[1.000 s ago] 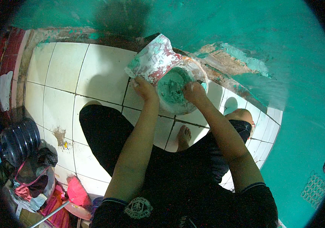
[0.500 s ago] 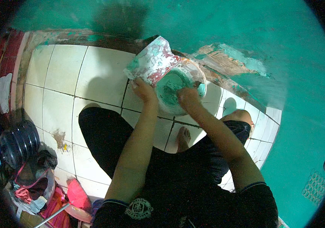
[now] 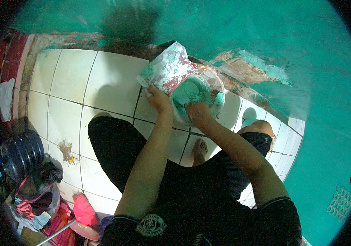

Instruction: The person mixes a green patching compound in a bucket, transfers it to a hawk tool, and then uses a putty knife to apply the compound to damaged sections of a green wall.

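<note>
In front of me on the tiled floor stands a round pale bucket point(image 3: 217, 78) with green paste point(image 3: 191, 89) inside. My left hand point(image 3: 159, 99) grips the near edge of a flat board point(image 3: 165, 67) smeared with white, green and dark red, tilted against the bucket's left rim. My right hand point(image 3: 198, 111) reaches over the bucket's near side, its fingers curled at the paste. Whatever those fingers may hold is hidden from view. A lump of lighter green paste point(image 3: 219, 97) sticks to the bucket's right inner wall.
Beyond the bucket rises a green wall point(image 3: 245, 28) with a peeling, bare patch point(image 3: 249, 67) low down. My bare foot point(image 3: 200, 151) rests just nearer than the bucket. To the left lie a large dark water bottle point(image 3: 23, 153), bagged clothes point(image 3: 34, 205) and a pink cloth point(image 3: 86, 210).
Within the bucket, my right hand has shifted a little left and toward me. My left hand keeps its grip on the board, which has barely moved.
</note>
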Demonstrator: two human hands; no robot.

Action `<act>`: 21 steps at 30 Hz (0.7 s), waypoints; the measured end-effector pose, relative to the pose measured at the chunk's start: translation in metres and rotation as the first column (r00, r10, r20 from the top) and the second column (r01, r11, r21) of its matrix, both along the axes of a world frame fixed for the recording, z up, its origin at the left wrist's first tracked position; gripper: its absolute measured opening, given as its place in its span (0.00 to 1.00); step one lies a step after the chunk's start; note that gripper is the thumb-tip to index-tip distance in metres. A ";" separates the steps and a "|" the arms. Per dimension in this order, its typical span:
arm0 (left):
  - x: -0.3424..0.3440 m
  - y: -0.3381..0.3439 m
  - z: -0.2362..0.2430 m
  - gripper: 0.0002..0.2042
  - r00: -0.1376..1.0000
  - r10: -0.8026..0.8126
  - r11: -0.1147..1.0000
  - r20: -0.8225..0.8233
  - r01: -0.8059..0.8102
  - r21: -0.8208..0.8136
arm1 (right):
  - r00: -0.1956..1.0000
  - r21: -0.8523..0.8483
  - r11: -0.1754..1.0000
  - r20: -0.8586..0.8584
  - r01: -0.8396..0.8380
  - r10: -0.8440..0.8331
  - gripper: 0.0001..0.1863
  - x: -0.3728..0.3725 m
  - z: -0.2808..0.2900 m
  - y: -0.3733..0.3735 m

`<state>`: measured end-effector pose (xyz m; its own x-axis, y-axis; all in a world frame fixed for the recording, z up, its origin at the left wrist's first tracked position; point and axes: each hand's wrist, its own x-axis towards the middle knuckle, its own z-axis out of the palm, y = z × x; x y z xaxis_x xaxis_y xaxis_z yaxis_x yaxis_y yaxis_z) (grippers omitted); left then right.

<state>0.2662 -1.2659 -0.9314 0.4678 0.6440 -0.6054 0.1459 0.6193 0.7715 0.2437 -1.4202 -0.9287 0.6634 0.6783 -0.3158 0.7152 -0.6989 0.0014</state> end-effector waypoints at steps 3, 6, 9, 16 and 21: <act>0.003 0.002 -0.014 0.27 0.999 -0.008 1.000 0.045 0.007 0.021 | 0.998 -0.122 0.992 -0.048 -0.037 0.032 0.09 -0.001 0.006 -0.009; 0.003 0.004 -0.027 0.26 0.997 0.000 0.997 0.081 -0.007 0.076 | 0.990 -0.175 0.980 -0.082 0.098 -0.114 0.10 0.035 0.010 -0.023; 0.001 0.003 -0.032 0.25 0.999 0.003 1.000 0.034 -0.003 0.024 | 0.973 -0.158 0.968 -0.086 0.197 -0.212 0.09 0.047 0.004 -0.014; 0.005 -0.002 -0.025 0.26 0.997 0.074 0.997 -0.036 -0.073 0.030 | 0.984 -0.035 0.999 -0.176 0.018 -0.024 0.09 0.010 0.003 -0.013; 0.001 -0.003 -0.014 0.28 0.994 0.008 1.000 0.109 -0.011 0.023 | 0.955 -0.112 0.965 -0.159 0.235 -0.251 0.09 0.028 0.005 -0.036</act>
<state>0.2676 -1.2692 -0.9457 0.5236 0.6620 -0.5362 0.0547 0.6020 0.7966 0.2713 -1.4559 -0.9235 0.7354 0.4664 -0.4915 0.5190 -0.8541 -0.0340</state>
